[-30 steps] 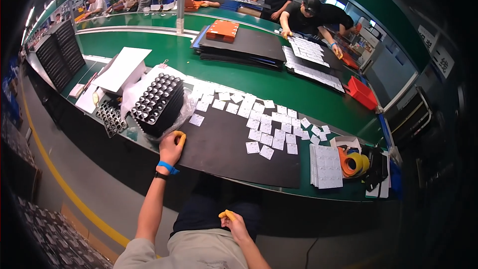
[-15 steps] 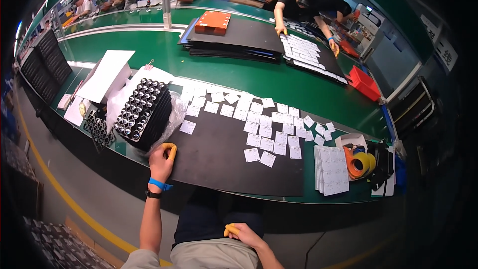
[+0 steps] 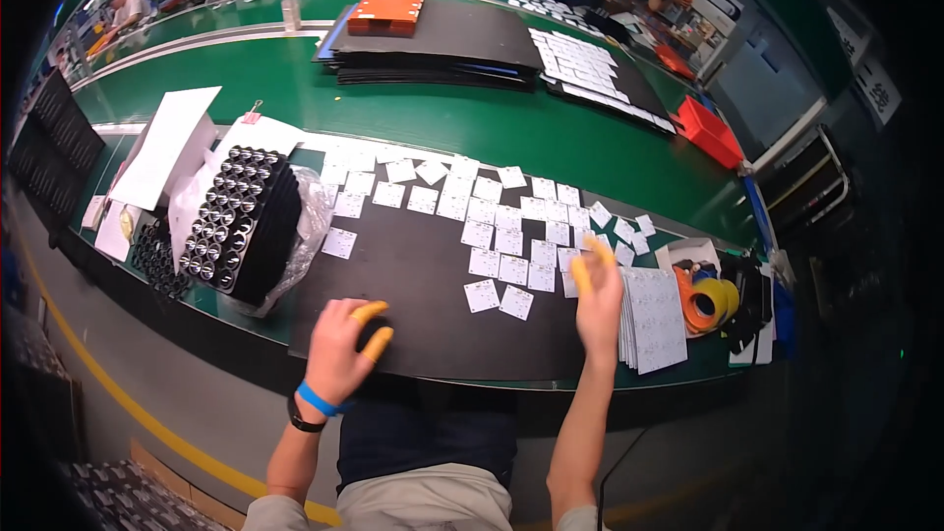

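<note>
While the left hand (image 3: 339,349) was released, its thumb and forefinger spread with nothing between them, over the near left corner of one black mat (image 3: 423,334), the right hand (image 3: 597,310) reached over the mat's right edge, just beside the cards (image 3: 482,295); whether it gripped one could not be told. Each hand showed two yellow finger covers, and the left wrist bore two bands, one blue and one black.

More than thirty white cards lay on the mat, mostly along its far edge and toward its right, too overlapped for an exact count. One lay apart near the left edge, two stood out nearest the near edge, and five tilted ones showed at the far right corner.

Toward the counter's (image 3: 706,352) right end stood one stack of sheets (image 3: 652,324), with two rolls (image 3: 725,300), one orange and one yellow, just beside it. Left of the mat rose one stack of black trays (image 3: 236,221). Beyond the cards were one red bin (image 3: 708,135) and one orange box (image 3: 386,12).
</note>
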A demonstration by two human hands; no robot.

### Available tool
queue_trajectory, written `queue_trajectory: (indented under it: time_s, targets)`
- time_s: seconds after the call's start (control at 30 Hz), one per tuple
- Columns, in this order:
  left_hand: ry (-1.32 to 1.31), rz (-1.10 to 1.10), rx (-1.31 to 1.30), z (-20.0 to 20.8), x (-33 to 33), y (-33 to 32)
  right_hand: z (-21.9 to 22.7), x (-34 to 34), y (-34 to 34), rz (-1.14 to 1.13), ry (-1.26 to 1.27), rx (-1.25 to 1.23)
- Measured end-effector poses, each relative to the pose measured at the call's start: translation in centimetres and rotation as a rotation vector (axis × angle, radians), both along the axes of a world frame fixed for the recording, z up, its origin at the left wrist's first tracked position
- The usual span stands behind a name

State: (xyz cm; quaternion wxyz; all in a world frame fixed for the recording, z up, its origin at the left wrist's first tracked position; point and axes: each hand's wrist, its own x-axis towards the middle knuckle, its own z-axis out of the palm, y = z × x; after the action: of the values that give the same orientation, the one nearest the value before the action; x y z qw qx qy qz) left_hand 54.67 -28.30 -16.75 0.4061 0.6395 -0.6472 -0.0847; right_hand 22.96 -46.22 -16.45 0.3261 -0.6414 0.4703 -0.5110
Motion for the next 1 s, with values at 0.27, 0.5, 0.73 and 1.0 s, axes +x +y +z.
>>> queue_trajectory:
  time_s: [0.27, 0.5, 0.73, 1.0]
  targets:
    - [-0.201, -0.513, 0.038, -2.8, -11.0, -3.5, -0.9, -6.0, -18.3, -0.329, 0.716, 0.183]
    - [-0.281, -0.384, 0.048, -4.6, -11.1, -3.7, -4.6, -5.4, -19.6, -0.329, 1.036, 0.064]
    - [-0.232, -0.404, 0.007, -4.8, -10.9, -4.4, -5.0, -7.5, -22.2, -0.264, 0.997, 0.174]
    - [-0.055, -0.442, 0.046, -4.9, -11.7, -5.7, -5.1, -8.0, -22.1, -0.262, 0.98, 0.219]
